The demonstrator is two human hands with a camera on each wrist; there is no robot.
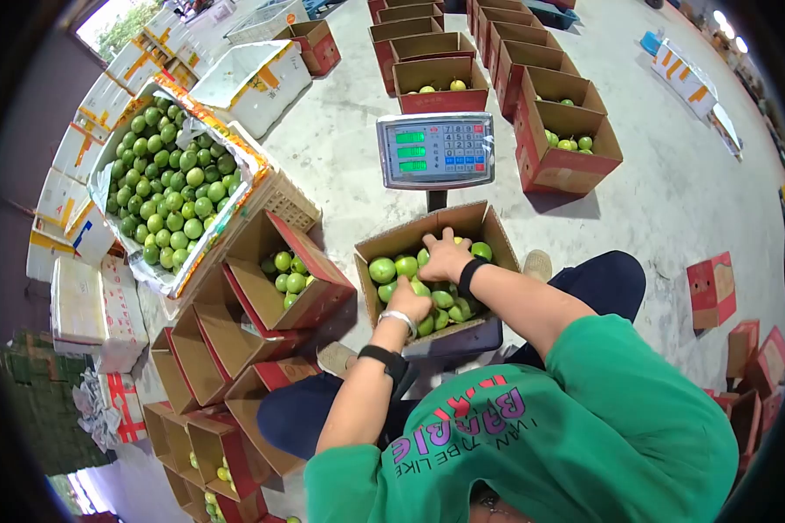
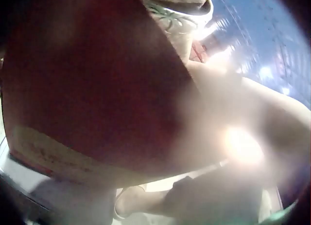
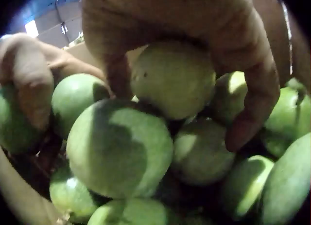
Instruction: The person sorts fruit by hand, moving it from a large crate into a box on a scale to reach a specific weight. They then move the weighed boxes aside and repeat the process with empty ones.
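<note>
An open cardboard box (image 1: 382, 242) full of round green passion fruit (image 1: 382, 270) stands in front of the person. Both hands reach into it. My right hand (image 1: 447, 260) is at the far side, its thumb and fingers curled round a pale green passion fruit (image 3: 172, 79) in the right wrist view. Nearer and to the left, my left hand (image 1: 410, 302) has its fingers bent over another green passion fruit (image 3: 17, 123). In the left wrist view the box's red outer wall (image 2: 97, 89) fills most of the picture, hiding the left fingers.
Behind the box rises a scale display (image 1: 436, 150) with lit green readouts. A lined crate (image 1: 257, 166) heaped with passion fruit stands left. Several cardboard boxes (image 1: 301, 301) stack below it. Two rows of boxes (image 1: 569, 174) run back across the floor, some holding fruit.
</note>
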